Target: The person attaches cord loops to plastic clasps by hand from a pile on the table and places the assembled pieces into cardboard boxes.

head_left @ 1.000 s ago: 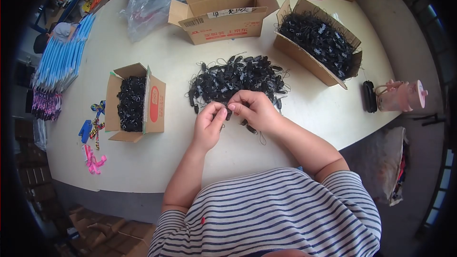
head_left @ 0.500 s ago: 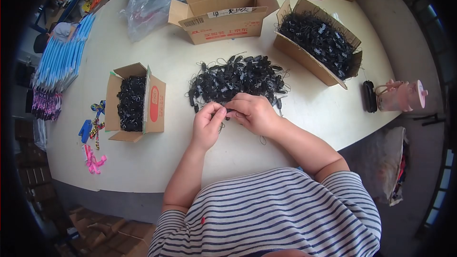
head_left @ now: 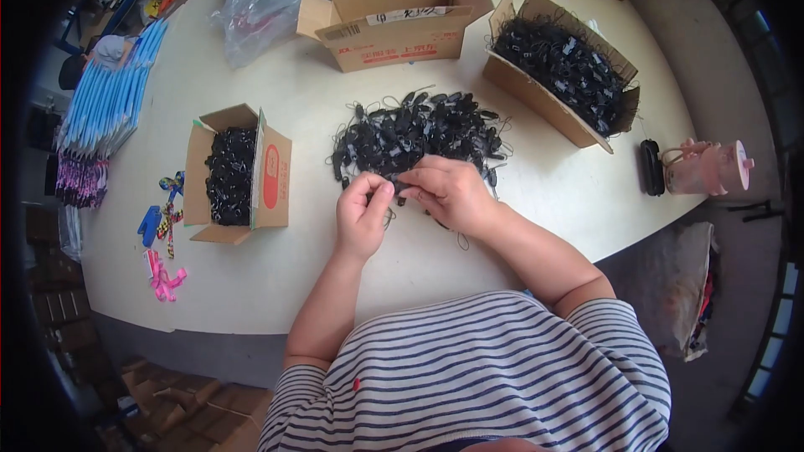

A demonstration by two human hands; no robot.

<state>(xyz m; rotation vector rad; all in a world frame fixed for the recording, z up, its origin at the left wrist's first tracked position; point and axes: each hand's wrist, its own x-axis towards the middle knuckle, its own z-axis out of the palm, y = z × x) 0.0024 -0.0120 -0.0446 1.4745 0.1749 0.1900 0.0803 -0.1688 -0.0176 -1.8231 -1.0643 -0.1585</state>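
Note:
My left hand [head_left: 363, 216] and my right hand [head_left: 452, 194] meet at the near edge of a pile of black cord-loop buckles [head_left: 419, 130]. Pinched between the fingertips of both is a small black buckle [head_left: 399, 187], largely hidden by the fingers. A thin cord loop hangs below my left fingertips, and another loop [head_left: 462, 240] lies on the table under my right hand. To the left stands a small carton [head_left: 273, 176] filled with black clip pieces [head_left: 231, 176]. A larger carton [head_left: 536, 100] at the upper right is heaped with more looped black pieces [head_left: 569, 75].
An open carton [head_left: 398, 46] stands behind the pile, with clear plastic bags [head_left: 268, 8] beyond. Lanyards [head_left: 167, 285] and a blue stapler-like object [head_left: 150, 226] lie at left, near stacked blue packets [head_left: 109, 105]. A pink cup [head_left: 708, 169] and black case [head_left: 651, 167] stand right.
My right fingers have shifted and opened out slightly around the small black buckle. My left hand stays almost in place. The whole view has tilted a little.

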